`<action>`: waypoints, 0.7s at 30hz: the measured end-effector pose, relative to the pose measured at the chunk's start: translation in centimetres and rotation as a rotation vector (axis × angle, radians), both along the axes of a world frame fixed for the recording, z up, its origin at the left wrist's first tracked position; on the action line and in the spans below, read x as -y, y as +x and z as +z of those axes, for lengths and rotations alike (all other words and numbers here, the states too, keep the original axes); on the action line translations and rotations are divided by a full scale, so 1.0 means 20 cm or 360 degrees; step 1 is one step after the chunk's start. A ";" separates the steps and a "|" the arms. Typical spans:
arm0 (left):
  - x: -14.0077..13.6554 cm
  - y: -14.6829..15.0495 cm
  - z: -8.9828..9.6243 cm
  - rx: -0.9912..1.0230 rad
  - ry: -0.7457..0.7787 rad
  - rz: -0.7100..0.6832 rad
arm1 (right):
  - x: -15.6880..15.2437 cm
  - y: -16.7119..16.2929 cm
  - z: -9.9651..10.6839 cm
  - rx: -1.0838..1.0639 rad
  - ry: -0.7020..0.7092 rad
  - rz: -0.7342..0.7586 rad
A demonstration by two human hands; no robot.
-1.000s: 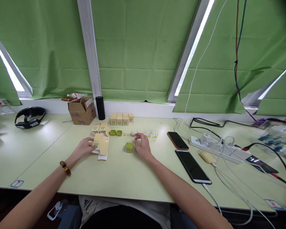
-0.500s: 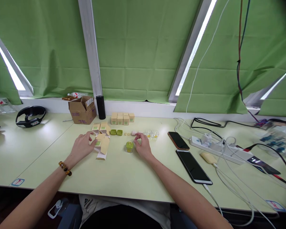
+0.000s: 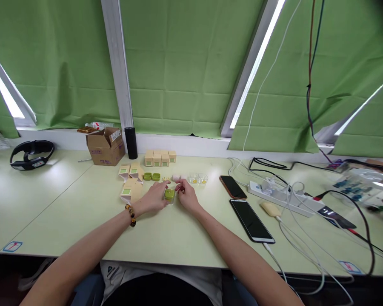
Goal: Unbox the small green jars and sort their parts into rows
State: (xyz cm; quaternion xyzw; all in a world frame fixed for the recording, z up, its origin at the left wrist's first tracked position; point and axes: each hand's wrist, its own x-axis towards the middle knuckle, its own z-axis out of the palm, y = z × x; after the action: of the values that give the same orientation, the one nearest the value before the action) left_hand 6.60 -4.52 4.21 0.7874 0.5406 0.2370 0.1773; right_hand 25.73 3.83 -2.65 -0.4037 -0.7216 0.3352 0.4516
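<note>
Green-topped jar (image 3: 169, 194), just one, stands between two hands (image 3: 155, 196).

small case (image 3: 169, 196): clear, glossy plastic | open box (image 3: 127, 191): matt card | tabletop (image 3: 166, 246): smooth | blinds (image 3: 194, 63): matt cloth

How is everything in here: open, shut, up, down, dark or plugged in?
Clear container with green lid: lid on
Three beige boxes in front: flaps open
Four beige boxes behind: look shut
Cardboard box: flaps open
Black cylinder: upright
Orange-edged phone: screen dark
White-edged phone: screen dark, cable attached
Power strip: plugged into
Green blinds: down
</note>
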 end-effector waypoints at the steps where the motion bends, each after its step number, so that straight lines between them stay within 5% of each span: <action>1: -0.02 0.00 -0.02 0.0035 -0.0053 0.0015 | 0.00 0.00 0.00 0.0009 -0.0021 0.0016; 8: -0.02 -0.06 -0.13 0.0180 -0.0077 0.0147 | 0.01 0.00 0.00 0.0068 -0.0045 0.0079; 14: 0.00 -0.11 -0.04 -0.0258 0.0160 0.0049 | 0.02 0.00 0.01 0.0093 -0.0035 0.0097; 18: -0.07 -0.26 0.02 -0.0631 0.0580 0.0460 | 0.03 0.00 0.01 0.0104 -0.0035 0.0083; 21: -0.14 -0.40 -0.03 -0.0839 0.0508 0.0692 | 0.03 0.00 0.01 0.0126 -0.0036 0.0083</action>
State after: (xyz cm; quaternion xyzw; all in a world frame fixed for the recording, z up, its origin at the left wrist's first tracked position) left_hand -1.33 -1.72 3.69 0.7061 0.6784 0.1395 -0.1473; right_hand 25.73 3.27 -2.48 -0.4028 -0.7453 0.3388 0.4093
